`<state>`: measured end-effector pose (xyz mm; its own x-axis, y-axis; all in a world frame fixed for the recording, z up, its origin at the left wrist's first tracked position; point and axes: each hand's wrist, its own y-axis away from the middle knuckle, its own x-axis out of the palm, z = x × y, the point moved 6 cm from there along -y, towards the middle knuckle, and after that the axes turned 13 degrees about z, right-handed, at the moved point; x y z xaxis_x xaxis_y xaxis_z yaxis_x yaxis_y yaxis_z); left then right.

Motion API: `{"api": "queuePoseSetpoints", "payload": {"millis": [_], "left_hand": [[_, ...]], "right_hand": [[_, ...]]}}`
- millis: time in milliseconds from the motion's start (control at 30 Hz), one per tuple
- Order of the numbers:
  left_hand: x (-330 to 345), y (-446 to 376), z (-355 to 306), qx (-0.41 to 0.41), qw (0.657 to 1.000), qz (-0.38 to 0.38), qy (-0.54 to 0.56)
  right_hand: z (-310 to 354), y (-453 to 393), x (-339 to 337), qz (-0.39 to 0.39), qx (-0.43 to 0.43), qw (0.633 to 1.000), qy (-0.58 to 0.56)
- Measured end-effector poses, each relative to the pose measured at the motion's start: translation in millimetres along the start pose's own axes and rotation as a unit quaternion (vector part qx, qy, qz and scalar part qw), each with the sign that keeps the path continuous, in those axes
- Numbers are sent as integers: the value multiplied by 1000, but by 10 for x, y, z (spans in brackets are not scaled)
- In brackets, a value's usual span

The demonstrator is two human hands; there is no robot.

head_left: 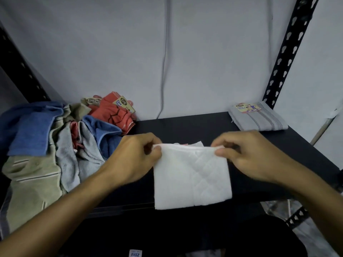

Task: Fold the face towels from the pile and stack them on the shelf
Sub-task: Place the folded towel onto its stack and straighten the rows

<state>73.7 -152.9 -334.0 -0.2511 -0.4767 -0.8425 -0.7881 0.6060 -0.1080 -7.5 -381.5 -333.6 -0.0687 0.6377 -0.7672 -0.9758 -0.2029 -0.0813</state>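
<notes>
White face towel: held above the front edge of the black shelf, part-folded into a near square, lower half hanging free. Left hand grip pinched on the upper left corner; right hand grip pinched on the upper right corner. Judged light, soft and limp — no stiffness, sags wherever unsupported, low slip risk in a terry weave. Best taken at corners or along the folded edge, layers pinched together. Unfolded pile at shelf left; folded grey towel at back right — likely stacking spot.
</notes>
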Motion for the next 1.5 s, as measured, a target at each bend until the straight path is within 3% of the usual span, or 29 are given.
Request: {"api": "queuePoseSetpoints", "payload": {"millis": [233, 367, 733, 900, 1100, 1200, 1367, 1500], "left_hand": [[373, -497, 603, -160, 985, -18, -67], [556, -640, 720, -174, 980, 2, -99], [601, -795, 846, -198, 975, 44, -87], [541, -878, 787, -214, 954, 168, -124], [564, -897, 694, -246, 918, 305, 61], [559, -879, 617, -241, 910, 332, 60], [224, -1010, 412, -165, 948, 268, -43], [-270, -1114, 171, -65, 978, 114, -159]], "right_hand": [[-410, -908, 288, 67, 134, 982, 118], [-669, -1090, 529, 109, 156, 969, 155], [-849, -1129, 533, 53, 162, 982, 76], [-811, -1176, 520, 88, 162, 977, 106], [-758, -1171, 541, 234, 158, 948, 144], [-759, -1141, 545, 266, 158, 940, 146], [-701, -1145, 312, 271, 151, 938, 154], [-499, -1266, -230, 136, 100, 971, 172]]}}
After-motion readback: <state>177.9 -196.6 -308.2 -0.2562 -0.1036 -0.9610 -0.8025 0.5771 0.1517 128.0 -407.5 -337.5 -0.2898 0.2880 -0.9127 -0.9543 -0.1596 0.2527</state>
